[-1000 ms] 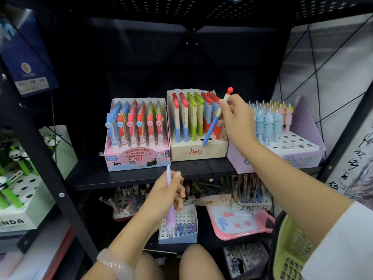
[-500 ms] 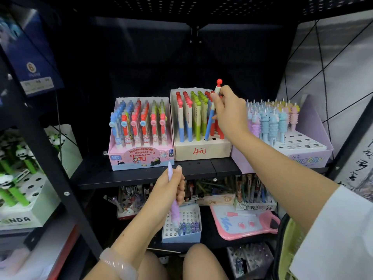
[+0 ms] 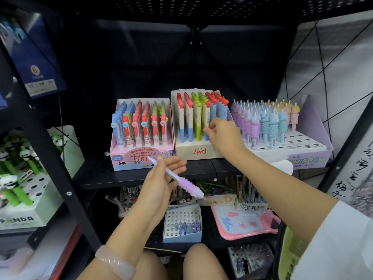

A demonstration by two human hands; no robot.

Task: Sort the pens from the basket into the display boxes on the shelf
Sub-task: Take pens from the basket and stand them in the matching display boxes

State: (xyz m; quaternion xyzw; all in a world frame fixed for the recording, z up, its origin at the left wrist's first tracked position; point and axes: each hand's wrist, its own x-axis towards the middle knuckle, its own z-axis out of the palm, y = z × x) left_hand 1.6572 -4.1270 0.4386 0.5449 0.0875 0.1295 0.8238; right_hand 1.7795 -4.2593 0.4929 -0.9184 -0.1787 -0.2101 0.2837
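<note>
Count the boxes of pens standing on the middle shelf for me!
3. The pink eraser-pen box stands on the left, the beige box in the middle, and the purple unicorn box on the right. None looks hidden.

Lilac ribbed pen. Cream box, red "4" scrawl. Pink box. Lavender box, white dotted top. Yellow-green basket.

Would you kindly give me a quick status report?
Left hand holds purple unicorn pen, tilted. Right hand at beige middle box, fingers on a blue pen. Unicorn box unobstructed.
</note>
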